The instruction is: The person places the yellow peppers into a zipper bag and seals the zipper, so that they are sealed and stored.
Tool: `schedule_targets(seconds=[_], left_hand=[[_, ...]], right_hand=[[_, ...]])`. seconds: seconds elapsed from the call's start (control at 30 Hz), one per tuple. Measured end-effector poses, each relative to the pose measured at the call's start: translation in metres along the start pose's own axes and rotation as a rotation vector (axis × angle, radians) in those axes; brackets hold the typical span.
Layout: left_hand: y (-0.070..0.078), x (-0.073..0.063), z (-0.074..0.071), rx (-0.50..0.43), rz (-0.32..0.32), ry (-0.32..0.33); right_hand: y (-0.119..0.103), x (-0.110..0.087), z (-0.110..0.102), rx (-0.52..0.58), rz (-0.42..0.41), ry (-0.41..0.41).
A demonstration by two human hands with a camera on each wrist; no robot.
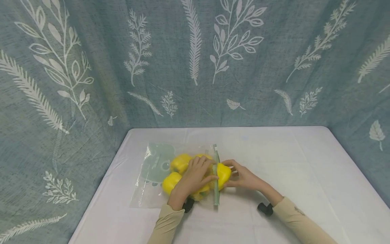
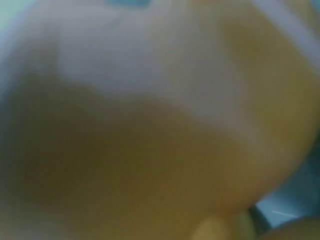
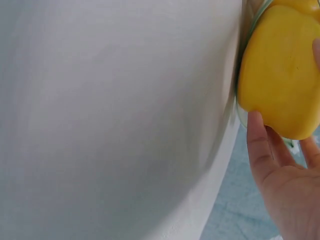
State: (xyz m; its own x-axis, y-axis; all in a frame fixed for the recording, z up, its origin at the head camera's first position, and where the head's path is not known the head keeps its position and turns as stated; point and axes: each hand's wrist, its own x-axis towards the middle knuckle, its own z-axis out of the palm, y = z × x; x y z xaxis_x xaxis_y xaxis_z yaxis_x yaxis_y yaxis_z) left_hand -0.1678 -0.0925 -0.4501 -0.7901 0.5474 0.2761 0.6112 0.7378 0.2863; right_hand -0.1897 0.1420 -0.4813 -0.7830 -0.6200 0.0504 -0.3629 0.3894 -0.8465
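A clear zip bag (image 1: pixel 138 198) with a pale green print lies flat on the table, its green-edged mouth (image 1: pixel 216 198) facing right. Inside it are several yellow bell peppers (image 1: pixel 171 183). My left hand (image 1: pixel 193 176) lies over the bag and grips it near the mouth, thumb and fingers bent about the plastic. At the mouth, my right hand (image 1: pixel 243 177) holds another yellow bell pepper (image 3: pixel 280 75) between fingers and thumb, partly within the opening. The right wrist view shows the fingertips against the pepper's end. Blurred plastic and yellow fill the left wrist view.
A white-covered table (image 1: pixel 289 162) spreads out under the bag. Blue-green curtains (image 1: pixel 170 67) with white leaf prints surround its back and sides. Black wrist devices (image 1: pixel 265 209) sit at both wrists.
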Motion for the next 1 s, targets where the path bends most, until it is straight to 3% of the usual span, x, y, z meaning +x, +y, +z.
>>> schedule_targets(seconds=[0.47, 0.8, 1.0], left_hand=[[0.0015, 0.0013, -0.0005, 0.026, 0.011, 0.004], [0.0006, 0.0023, 0.0013, 0.043, 0.016, 0.019], [-0.0001, 0.0027, 0.0019, 0.042, 0.013, 0.012]], right_hand=[[-0.0057, 0.0016, 0.006, 0.065, 0.047, 0.076], [-0.003, 0.0057, 0.0081, -0.084, -0.003, 0.151], [-0.0042, 0.0053, 0.0083, -0.053, 0.022, 0.163]])
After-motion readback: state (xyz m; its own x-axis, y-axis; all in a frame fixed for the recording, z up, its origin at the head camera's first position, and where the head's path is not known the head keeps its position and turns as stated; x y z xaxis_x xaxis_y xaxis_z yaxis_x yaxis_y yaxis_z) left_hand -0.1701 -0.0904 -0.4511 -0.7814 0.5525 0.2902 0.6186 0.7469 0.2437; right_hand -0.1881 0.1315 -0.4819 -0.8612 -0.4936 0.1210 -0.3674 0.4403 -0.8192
